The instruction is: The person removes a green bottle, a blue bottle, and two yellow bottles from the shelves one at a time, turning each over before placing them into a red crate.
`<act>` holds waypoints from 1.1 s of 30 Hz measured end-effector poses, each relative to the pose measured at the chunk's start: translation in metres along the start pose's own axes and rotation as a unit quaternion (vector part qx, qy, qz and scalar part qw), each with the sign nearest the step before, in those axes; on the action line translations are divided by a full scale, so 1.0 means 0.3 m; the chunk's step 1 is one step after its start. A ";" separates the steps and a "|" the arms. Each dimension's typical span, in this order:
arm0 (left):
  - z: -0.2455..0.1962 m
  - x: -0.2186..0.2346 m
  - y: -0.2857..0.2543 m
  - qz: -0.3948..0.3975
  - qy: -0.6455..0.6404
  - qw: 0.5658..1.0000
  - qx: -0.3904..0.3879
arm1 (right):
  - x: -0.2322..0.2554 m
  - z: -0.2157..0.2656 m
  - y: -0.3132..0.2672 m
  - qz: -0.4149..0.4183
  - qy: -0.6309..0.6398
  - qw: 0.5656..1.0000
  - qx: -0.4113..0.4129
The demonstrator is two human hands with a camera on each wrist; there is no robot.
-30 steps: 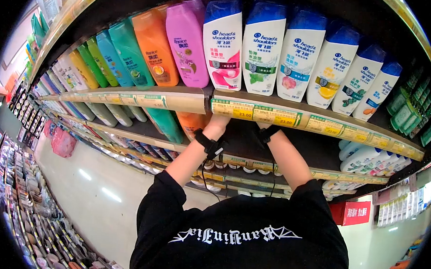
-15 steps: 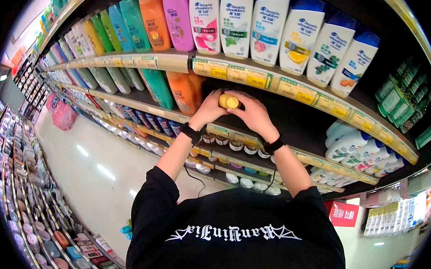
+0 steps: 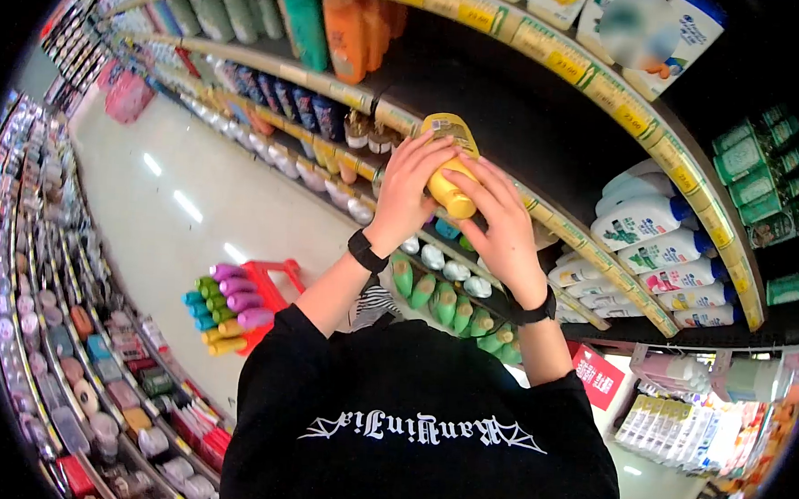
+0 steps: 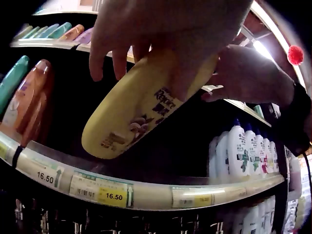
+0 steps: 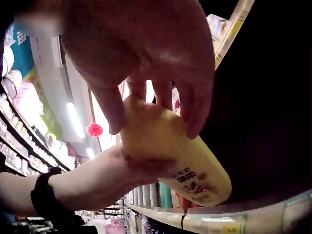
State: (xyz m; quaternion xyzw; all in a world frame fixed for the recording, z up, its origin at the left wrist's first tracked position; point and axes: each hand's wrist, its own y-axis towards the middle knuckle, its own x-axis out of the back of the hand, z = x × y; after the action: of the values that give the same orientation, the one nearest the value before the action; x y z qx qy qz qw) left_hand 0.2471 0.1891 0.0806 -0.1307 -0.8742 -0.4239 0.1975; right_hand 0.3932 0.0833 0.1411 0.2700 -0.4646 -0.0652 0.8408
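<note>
A yellow Rejoice shampoo bottle [image 3: 454, 198] lies between both hands in front of the shelving, tilted with its cap end toward the body. My left hand [image 3: 409, 185] grips it from the left, its fingers across the upper side. From the right, my right hand [image 3: 502, 221] holds the cap end with curved fingers. In the left wrist view the label side of the bottle [image 4: 122, 119] faces the camera, its rounded base pointing down left over the shelf edge. The right wrist view shows the right fingers [image 5: 195, 114] spread over the bottle [image 5: 204, 165].
Orange bottles [image 3: 344, 43] and a teal one [image 3: 303, 28] stand left on the dark shelf. White bottles [image 3: 640, 221] lie stacked to its right. A red cart [image 3: 271, 288] with colourful bottles stands on the floor at left. Price-tag rails [image 3: 606, 98] edge the shelves.
Both hands came out from under the upper shelf edge with the yellow bottle and drew it away from the shelf, tilting it. The head view swung downward, bringing the red cart into sight.
</note>
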 end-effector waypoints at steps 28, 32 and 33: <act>-0.051 0.783 -1.007 0.028 0.008 0.929 0.369 | -0.658 0.709 -0.129 0.233 0.187 0.948 0.111; -0.014 0.933 -1.154 0.018 -0.006 0.924 0.383 | -0.779 0.888 -0.147 0.240 0.183 0.947 0.106; -0.003 0.967 -1.190 0.022 0.005 0.923 0.384 | -0.805 0.927 -0.153 0.252 0.159 0.949 0.102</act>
State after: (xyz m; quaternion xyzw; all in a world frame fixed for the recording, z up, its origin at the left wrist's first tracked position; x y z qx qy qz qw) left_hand -0.1516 -0.0104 -0.0327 -0.0615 -0.9659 -0.0516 0.2463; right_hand 0.0374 0.0223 0.0548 0.2356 -0.3820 0.2398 0.8609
